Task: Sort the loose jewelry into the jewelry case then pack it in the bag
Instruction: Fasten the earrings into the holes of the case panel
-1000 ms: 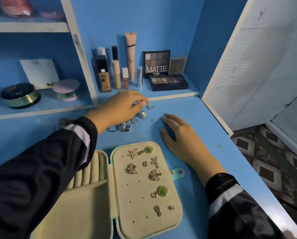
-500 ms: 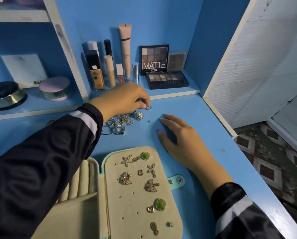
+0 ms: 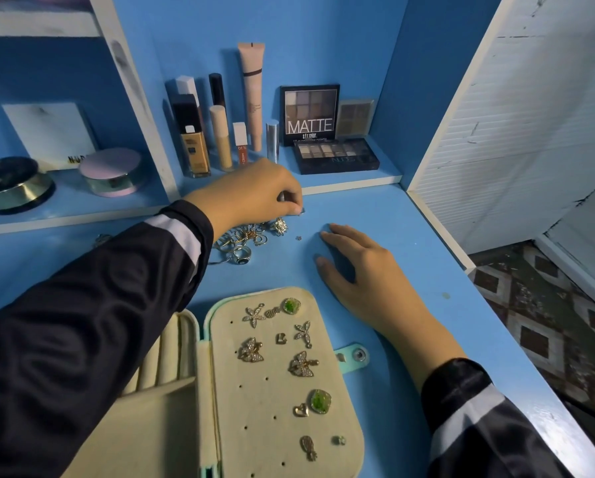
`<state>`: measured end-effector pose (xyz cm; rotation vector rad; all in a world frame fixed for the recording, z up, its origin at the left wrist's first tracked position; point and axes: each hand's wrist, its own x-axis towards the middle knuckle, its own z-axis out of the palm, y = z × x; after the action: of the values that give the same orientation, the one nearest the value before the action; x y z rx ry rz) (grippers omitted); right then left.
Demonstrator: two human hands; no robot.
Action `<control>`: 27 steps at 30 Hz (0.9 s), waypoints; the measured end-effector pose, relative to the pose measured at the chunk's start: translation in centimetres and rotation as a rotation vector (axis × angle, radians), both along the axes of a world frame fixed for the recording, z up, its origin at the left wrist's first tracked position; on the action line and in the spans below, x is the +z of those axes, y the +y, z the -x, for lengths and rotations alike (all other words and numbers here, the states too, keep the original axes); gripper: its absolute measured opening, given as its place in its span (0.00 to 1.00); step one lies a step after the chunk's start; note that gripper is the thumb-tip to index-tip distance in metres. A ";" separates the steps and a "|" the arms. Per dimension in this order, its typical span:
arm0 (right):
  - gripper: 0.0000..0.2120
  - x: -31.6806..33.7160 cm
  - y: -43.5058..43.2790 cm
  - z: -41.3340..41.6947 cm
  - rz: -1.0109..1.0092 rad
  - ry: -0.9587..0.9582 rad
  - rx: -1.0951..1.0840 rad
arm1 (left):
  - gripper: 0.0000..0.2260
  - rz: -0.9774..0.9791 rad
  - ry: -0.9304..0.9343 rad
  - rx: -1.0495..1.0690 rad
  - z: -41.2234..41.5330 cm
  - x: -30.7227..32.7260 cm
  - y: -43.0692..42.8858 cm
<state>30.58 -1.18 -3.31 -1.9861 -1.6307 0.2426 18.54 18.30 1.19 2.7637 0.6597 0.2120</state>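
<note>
Eleven pieces, by my count, are already pinned to the padded panel of the open jewelry case [image 3: 289, 391], which lies at the near edge of the desk [image 3: 410, 219]. Among them are two green-stoned ones, two butterflies and a starfish. Toward the back edge sits the loose jewelry [image 3: 244, 241], one tangled heap of rings and charms too knotted to count, with one tiny stud [image 3: 298, 238] lying apart just to its right.

The left hand [image 3: 254, 194] reaches over the heap, fingers curled, thumb and forefinger pinching a small silvery piece [image 3: 301, 210] down at the desk on the heap's far side. The right hand [image 3: 361, 270] lies flat and relaxed on the desk between heap and case, holding nothing.

These bits look feather-light, hard and slick — likely to skate away under a fingertip. I'd nip each by its rim or post between two fingertips and lift it straight out of the tangle (a hook could drag its neighbours along). I see no bag from here.
</note>
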 end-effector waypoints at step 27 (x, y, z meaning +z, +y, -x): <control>0.09 0.0 2.2 -0.2 -0.177 0.076 0.010 | 0.02 0.196 -0.236 0.103 1.6 0.9 -1.1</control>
<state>30.75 1.02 -3.35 -1.8148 -1.5585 0.1694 16.89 17.24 2.10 2.4710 0.7183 0.4624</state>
